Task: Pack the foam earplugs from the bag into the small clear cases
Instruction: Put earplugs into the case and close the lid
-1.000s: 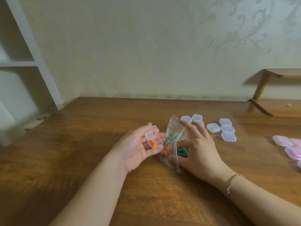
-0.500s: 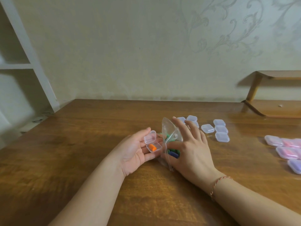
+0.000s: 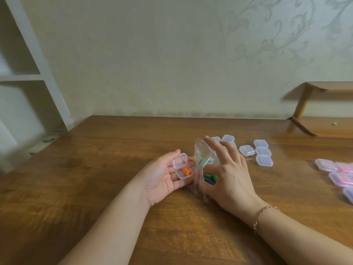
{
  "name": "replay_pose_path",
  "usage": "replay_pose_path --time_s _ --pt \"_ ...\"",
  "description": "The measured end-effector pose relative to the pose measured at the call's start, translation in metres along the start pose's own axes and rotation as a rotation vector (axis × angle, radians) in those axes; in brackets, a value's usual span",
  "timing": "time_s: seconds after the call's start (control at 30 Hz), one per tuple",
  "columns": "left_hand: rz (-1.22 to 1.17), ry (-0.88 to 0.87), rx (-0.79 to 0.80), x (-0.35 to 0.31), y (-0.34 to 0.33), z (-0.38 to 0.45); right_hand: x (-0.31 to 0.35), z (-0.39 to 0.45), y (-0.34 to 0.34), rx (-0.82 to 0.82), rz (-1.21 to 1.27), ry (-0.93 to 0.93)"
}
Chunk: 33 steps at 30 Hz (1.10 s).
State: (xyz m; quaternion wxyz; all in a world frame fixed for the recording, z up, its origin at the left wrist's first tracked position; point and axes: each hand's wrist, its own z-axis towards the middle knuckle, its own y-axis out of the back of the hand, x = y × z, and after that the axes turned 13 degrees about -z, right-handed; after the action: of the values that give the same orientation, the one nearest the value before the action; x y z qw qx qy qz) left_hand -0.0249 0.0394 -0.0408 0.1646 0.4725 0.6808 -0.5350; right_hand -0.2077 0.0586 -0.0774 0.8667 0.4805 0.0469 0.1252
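My left hand (image 3: 160, 176) lies palm up on the wooden table (image 3: 107, 150) with a small clear case (image 3: 181, 174) resting on its fingers. The case's lid (image 3: 180, 160) stands open beside my thumb, and one orange earplug (image 3: 186, 171) lies inside. Right next to it stands a crumpled clear bag (image 3: 202, 153) holding green and blue earplugs (image 3: 210, 177). My right hand (image 3: 233, 175) grips this bag, thumb low by the earplugs and index finger stretched up behind the bag's top.
Several closed clear cases (image 3: 263, 152) lie behind my right hand. Pink-filled closed cases (image 3: 342, 173) sit at the right edge. A low wooden shelf (image 3: 324, 129) stands at the back right, white shelving (image 3: 28, 77) to the left.
My right hand has shifted on the bag, its fingers spreading and the index finger rising behind the bag's top. The left hand keeps the open case with the orange earplug steady.
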Motion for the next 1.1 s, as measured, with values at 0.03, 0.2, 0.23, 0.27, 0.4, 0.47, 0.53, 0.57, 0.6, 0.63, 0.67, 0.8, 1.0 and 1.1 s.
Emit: replay_pose_path --time_s 0.03,0.2,0.23,0.27,0.4,0.47,0.53,0.57,0.6,0.63,0.67,0.8,1.0,1.1 --pt "-0.002 -0.002 -0.006 0.000 0.000 0.000 0.000 0.000 0.001 -0.015 0.012 -0.005" --pt "-0.004 0.007 -0.008 -0.001 0.000 -0.001 -0.005 -0.001 0.011 -0.013 0.031 -0.024" --pt "-0.006 0.005 -0.007 -0.001 0.000 -0.001 -0.007 -0.001 0.013 0.022 0.020 -0.029" --pt "-0.006 0.003 -0.006 -0.002 0.000 -0.001 -0.007 -0.002 0.013 0.056 0.008 -0.030" --pt "0.006 -0.003 -0.012 -0.001 -0.001 -0.001 -0.002 0.000 0.012 0.077 -0.043 0.021" --pt "0.007 -0.004 -0.015 -0.001 0.000 -0.001 0.000 0.000 0.013 0.056 -0.047 0.054" --pt "0.009 -0.003 -0.017 -0.001 0.000 -0.001 0.000 -0.001 0.013 0.057 -0.047 0.067" --pt "0.012 -0.003 -0.015 -0.001 0.000 -0.001 0.000 -0.001 0.012 0.072 -0.059 0.068" --pt "0.017 -0.004 -0.013 -0.001 -0.001 -0.001 0.000 -0.001 0.012 0.085 -0.070 0.063" --pt "0.023 -0.004 -0.012 -0.001 -0.001 -0.002 0.000 0.000 0.012 0.086 -0.069 0.055" --pt "0.027 -0.003 -0.012 -0.001 -0.001 -0.002 0.000 0.000 0.011 0.072 -0.060 0.051" --pt "0.005 -0.005 -0.025 -0.003 -0.001 -0.003 -0.003 0.001 0.009 0.009 -0.034 0.064" --pt "-0.206 -0.070 0.024 -0.010 -0.001 -0.009 -0.028 -0.003 0.022 0.012 0.088 0.217" --pt "-0.229 -0.084 0.053 -0.010 -0.003 -0.012 -0.045 -0.002 0.034 0.005 0.200 0.242"
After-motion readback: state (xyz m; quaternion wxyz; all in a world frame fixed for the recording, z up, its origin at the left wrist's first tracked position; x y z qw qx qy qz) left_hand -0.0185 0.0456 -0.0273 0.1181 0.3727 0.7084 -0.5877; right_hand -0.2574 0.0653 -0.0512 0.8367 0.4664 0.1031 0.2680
